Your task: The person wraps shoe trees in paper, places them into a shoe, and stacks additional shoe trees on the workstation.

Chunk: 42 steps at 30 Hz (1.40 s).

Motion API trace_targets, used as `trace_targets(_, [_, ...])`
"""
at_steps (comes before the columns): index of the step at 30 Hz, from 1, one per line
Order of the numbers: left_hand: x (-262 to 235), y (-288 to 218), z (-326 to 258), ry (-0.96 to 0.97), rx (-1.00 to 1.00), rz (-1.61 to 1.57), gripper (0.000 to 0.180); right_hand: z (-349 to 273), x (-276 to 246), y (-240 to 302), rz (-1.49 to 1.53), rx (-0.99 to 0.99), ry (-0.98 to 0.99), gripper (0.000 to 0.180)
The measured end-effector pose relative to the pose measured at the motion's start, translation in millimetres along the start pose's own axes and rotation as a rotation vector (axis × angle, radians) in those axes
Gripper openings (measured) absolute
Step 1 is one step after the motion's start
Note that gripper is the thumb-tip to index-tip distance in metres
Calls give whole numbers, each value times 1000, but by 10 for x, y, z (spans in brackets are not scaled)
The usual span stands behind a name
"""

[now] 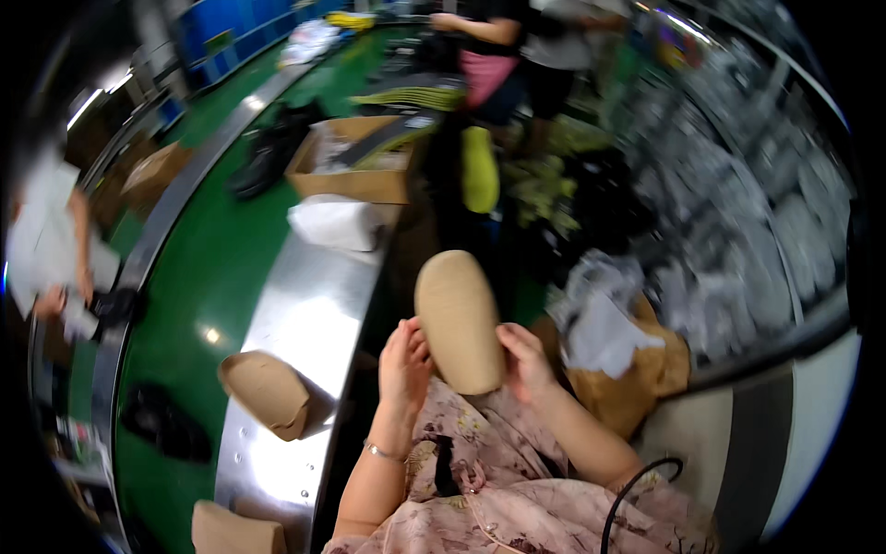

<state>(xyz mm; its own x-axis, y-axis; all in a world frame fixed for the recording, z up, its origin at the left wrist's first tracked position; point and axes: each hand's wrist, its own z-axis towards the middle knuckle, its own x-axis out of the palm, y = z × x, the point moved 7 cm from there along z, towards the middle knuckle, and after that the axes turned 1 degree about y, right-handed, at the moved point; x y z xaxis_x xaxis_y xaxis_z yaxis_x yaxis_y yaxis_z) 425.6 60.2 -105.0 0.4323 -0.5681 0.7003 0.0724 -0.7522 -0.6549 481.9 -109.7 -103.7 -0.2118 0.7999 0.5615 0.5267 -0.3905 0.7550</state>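
I hold a tan, oval cardboard insole-shaped piece (458, 319) upright in front of me, above my lap. My left hand (404, 360) grips its lower left edge, fingers curled against it. My right hand (526, 360) grips its lower right edge. A similar tan folded cardboard piece (266, 392) lies on the shiny metal ledge (305, 314) to my left, and another tan piece (235, 531) sits at the ledge's near end.
A green conveyor belt (198, 277) runs along the left with dark shoes on it. An open cardboard box (355, 166) and a white bag (337, 222) sit farther up the ledge. People stand at the far end and at the left. A brown bag with white paper (618, 351) lies to my right.
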Motion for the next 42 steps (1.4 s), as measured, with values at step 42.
trace_targets(42, [-507, 1687, 852, -350, -460, 279, 11, 1277, -5068, -178, -1280, -503, -1529, 38])
